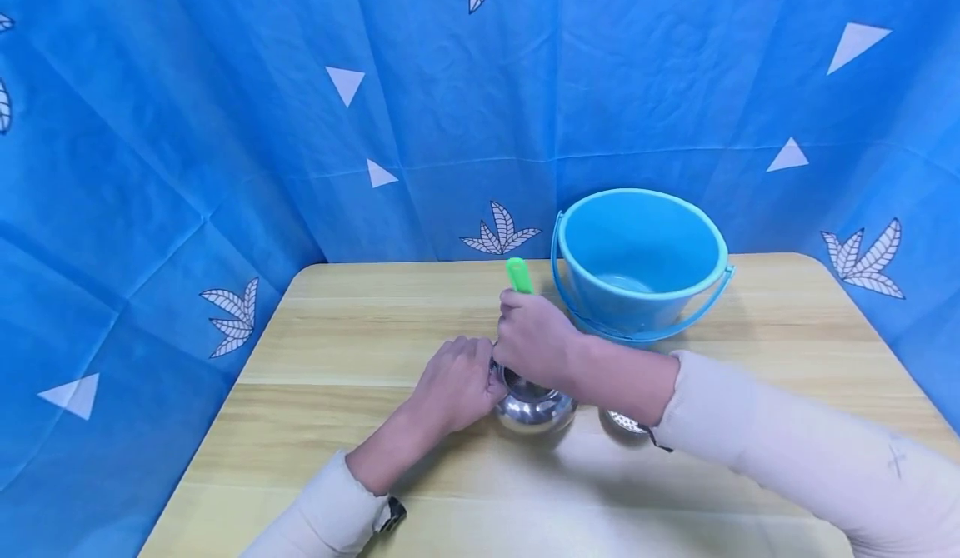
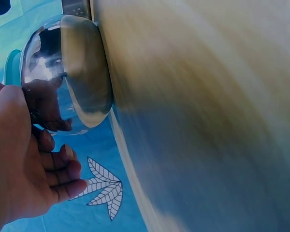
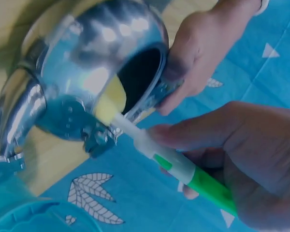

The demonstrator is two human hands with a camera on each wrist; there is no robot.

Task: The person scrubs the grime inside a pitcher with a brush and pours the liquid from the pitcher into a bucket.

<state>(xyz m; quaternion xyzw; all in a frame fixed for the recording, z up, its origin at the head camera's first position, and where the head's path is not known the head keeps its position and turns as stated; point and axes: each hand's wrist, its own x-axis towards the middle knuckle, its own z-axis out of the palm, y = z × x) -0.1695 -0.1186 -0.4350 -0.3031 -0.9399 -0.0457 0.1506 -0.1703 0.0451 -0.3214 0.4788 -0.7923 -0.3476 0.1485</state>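
Observation:
A shiny steel teapot point(image 1: 536, 415) with a round body stands on the wooden table; its spout point(image 3: 15, 108) shows in the right wrist view. My left hand point(image 1: 459, 381) grips it at the rim on the left side, fingers curled in the left wrist view. In my right hand point(image 1: 536, 337) is a sponge brush with a green and white handle point(image 3: 171, 164). The brush's yellow sponge head point(image 3: 112, 100) sits in the mouth of the pot, partly hidden by the rim. Only the handle's green end shows above my right hand in the head view.
Behind the pot, to the right, stands a light blue bucket point(image 1: 626, 312) with its handle lowered. A perforated metal piece point(image 1: 626, 422) lies partly under my right forearm. Blue patterned cloth point(image 1: 450, 83) hangs along the table's back and sides.

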